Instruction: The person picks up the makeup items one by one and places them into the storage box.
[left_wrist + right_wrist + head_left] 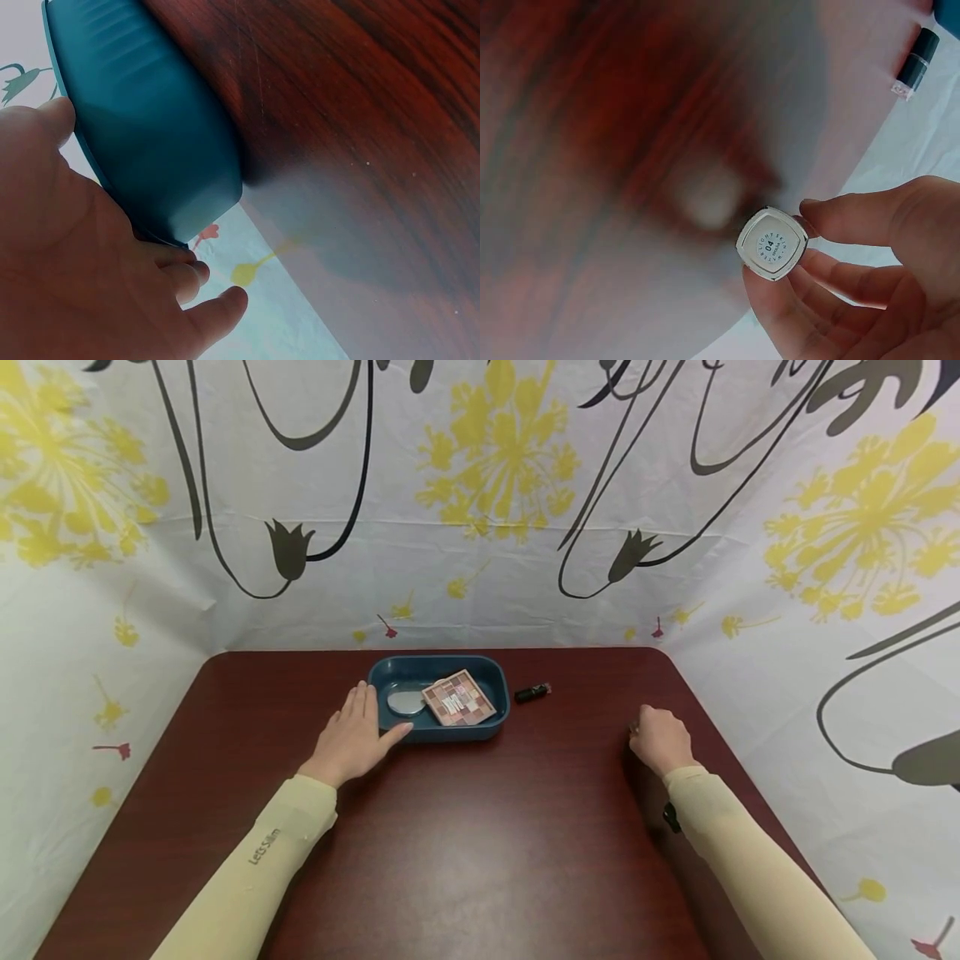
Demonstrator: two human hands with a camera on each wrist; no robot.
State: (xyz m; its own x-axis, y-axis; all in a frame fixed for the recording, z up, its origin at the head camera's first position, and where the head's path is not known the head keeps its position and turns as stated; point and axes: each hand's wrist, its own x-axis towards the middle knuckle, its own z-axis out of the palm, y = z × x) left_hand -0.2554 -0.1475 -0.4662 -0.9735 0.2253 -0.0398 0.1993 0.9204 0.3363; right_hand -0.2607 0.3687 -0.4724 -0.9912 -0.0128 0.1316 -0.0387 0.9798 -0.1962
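At the near left corner of the blue tray (450, 733), my left hand (348, 739) touches the rim, fingers along its left side and thumb on the front edge. The left wrist view shows this hand (97, 255) against the tray's wall (150, 112). Inside the tray lie a checkered palette (459, 698) and a pale oval item (407, 702). Over the table's right side, my right hand (662, 742) pinches a small bottle; in the right wrist view the hand (855, 277) holds it by thumb and fingers, its square labelled end (771, 244) facing the camera.
A small black tube (532, 693), also in the right wrist view (917, 64), lies on the dark red table (480, 843) just right of the tray. Patterned white cloth (465, 585) hangs behind the table and along both sides.
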